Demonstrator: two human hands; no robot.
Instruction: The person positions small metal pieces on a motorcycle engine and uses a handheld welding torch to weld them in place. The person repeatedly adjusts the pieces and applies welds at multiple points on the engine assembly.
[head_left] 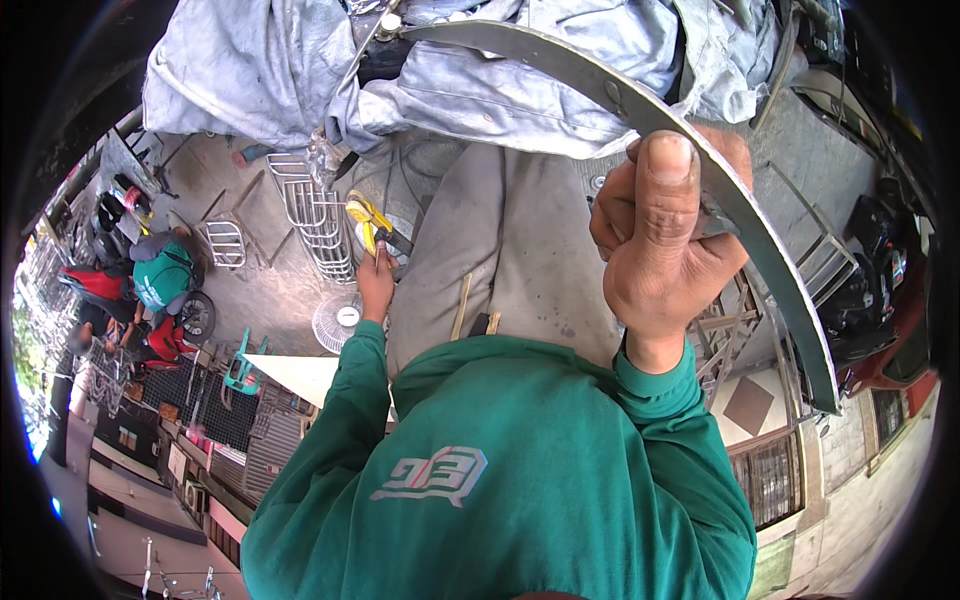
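A long flat grey metal bar (785, 290) arcs from the top middle to the lower right, close in front of me; a hole shows in it. My right hand (665, 240) is closed around the bar, its thumb pointing up along the near face. Lower down, beside my left knee, my left hand (376, 288) is wrapped around a yellow and black hand tool (366, 212). The tool's exact kind is too small to make out. Its yellow end points away from me.
Crumpled grey cloth (270, 75) hangs across the far side. Left of my legs are a barred metal rack (318, 215) and a round fan (338, 322). Another person in green (163, 274) crouches at far left near a wheel. Metal frames (818, 258) stand at right.
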